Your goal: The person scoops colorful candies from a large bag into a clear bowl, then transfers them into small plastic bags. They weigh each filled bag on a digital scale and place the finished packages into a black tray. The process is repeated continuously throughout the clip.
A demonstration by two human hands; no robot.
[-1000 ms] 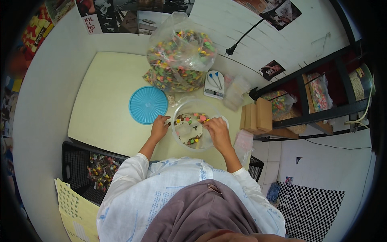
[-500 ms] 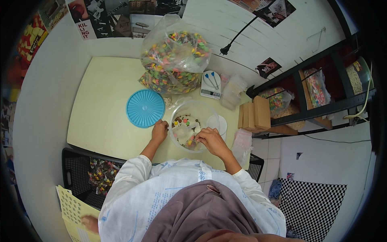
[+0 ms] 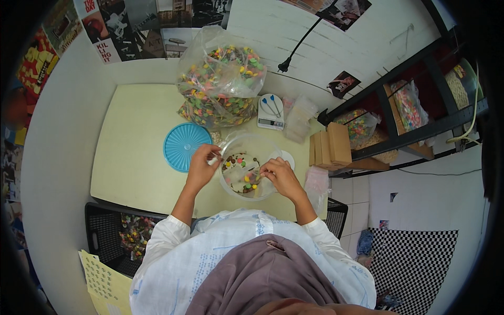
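Observation:
A round clear plastic tub (image 3: 227, 185) stands on the table in front of me, with several colourful round candies (image 3: 243, 187) scattered on its bottom. My right hand (image 3: 282, 177) reaches over the tub's right rim. Its fingers pinch what looks like a small clear plastic bag (image 3: 254, 177) with a few candies in it. At the left rim is my left hand (image 3: 202, 163), fingers drawn together; whether anything thin is between them I cannot make out. Beside that hand lies a ribbed blue lid (image 3: 181, 148). A clear piece of plastic, perhaps a scoop, shows inside the tub.
A large clear bag of candies (image 3: 223, 86) stands at the back. Right of it are a white scale (image 3: 270, 113) with blue-handled scissors, clear packaging (image 3: 300, 121) and cardboard boxes (image 3: 336, 144). A black crate (image 3: 100, 220) with wrapped sweets and a yellow sheet (image 3: 105, 278) are lower left.
My left hand has moved up along the tub's left rim. My right hand has shifted slightly right and up. Another hand over the yellow sheet has left the view.

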